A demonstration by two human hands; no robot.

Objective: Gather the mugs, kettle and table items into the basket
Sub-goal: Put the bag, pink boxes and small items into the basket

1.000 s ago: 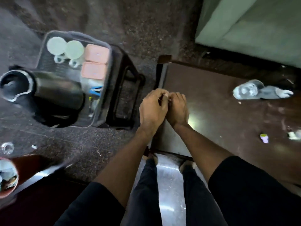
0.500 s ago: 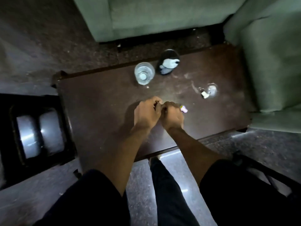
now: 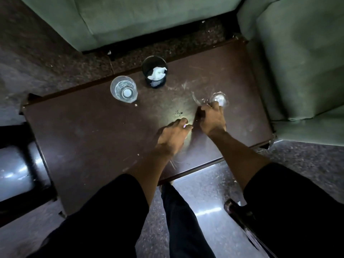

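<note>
On the dark brown table point(image 3: 93, 138) stand a clear glass tumbler point(image 3: 123, 89) and a black mesh cup point(image 3: 154, 71) with white tissue inside, both near the far edge. A small clear glass dish point(image 3: 220, 98) sits toward the right end. My right hand point(image 3: 212, 121) reaches to it, with curled fingertips on its near rim. Just left of it, my left hand point(image 3: 173, 135) lies low on the table and pinches a small pale purple item point(image 3: 185, 126) between its fingers. The basket, mugs and kettle are out of view.
Green sofa sections point(image 3: 149, 19) close in along the far side and the right side point(image 3: 301, 62) of the table. A black stool frame point(image 3: 37, 175) stands at the left. A dark glossy object point(image 3: 240, 213) lies on the floor by my right leg.
The view swung from the basket on the stool to the table. My hands, joined before, have parted: the right moved to the glass dish, the left took the purple item.
</note>
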